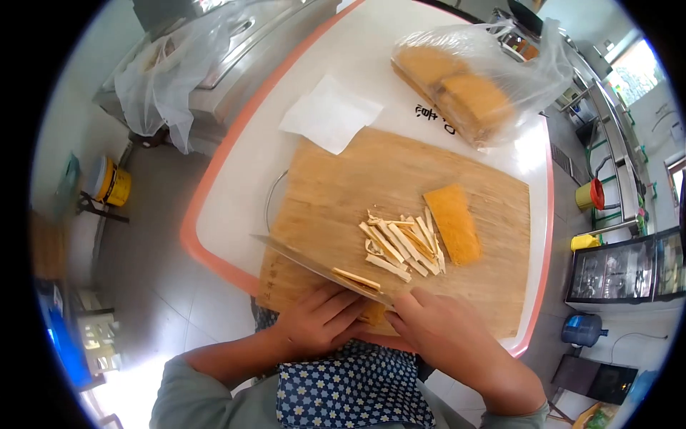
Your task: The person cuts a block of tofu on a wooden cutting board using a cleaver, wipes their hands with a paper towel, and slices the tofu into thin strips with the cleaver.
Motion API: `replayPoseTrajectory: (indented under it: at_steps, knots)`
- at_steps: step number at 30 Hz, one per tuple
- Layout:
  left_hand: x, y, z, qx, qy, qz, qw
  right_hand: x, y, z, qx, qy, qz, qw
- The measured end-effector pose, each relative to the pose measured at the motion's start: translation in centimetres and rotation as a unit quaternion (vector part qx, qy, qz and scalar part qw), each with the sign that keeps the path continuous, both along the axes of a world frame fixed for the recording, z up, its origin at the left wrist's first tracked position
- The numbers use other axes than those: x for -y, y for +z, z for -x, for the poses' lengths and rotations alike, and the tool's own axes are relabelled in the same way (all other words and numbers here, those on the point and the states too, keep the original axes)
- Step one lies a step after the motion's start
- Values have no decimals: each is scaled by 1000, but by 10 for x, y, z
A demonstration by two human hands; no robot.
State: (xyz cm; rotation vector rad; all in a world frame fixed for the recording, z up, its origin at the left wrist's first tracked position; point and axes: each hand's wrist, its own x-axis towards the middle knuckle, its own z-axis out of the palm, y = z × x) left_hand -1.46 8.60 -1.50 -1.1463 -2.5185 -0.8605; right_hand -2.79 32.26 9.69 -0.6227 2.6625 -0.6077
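R hand [437, 325] is holding the big knife [304, 262] by its R end, prob. for good ctrl. L hand [314, 323] is holding the orange pc [373, 312] down at the board's [343, 171] near edge, prob. so it isn't slipping. A thin strip [356, 279] is lying by the blade. Cut sticks [404, 247] are sitting farther off, w/ a flat slab [454, 223] to their R, maybe leaving knife rm.

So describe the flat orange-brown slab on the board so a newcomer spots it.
Find the wooden cutting board on the white table. The slab lies toward its right side, beside the pale cut strips. Unlike them, it is one broad piece; unlike the bagged slabs, it lies uncovered.
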Motion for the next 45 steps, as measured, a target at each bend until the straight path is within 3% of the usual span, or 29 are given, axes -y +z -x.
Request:
replayPoseTrajectory:
  at_steps: [3, 8, 14, 21, 30, 45]
  knots:
    - [-2, 1, -1, -7, 4, -7, 1000, -5, -5, 2, 4, -25, -32, 999]
    - [3, 1, -1, -37, 7, -13, 999, -26, 11, -3, -10, -84, 10, 996]
    - [1, -3, -3, -45, 13, -20, 999, -27, 15, -25, -47, -13, -15, 999]
    - [2, 2, -2, -30, 8, -5, 1000, -24, 10, -27, -31, -12, -12, 999]
    - [5, -6, -1, -6, -7, -18, 1000, -31, 28, -29, 19, -5, -91, 996]
    - [5, -3, 4, -11, 7, -17, 1000, -2, 4, 4, 33, 16, -16, 999]
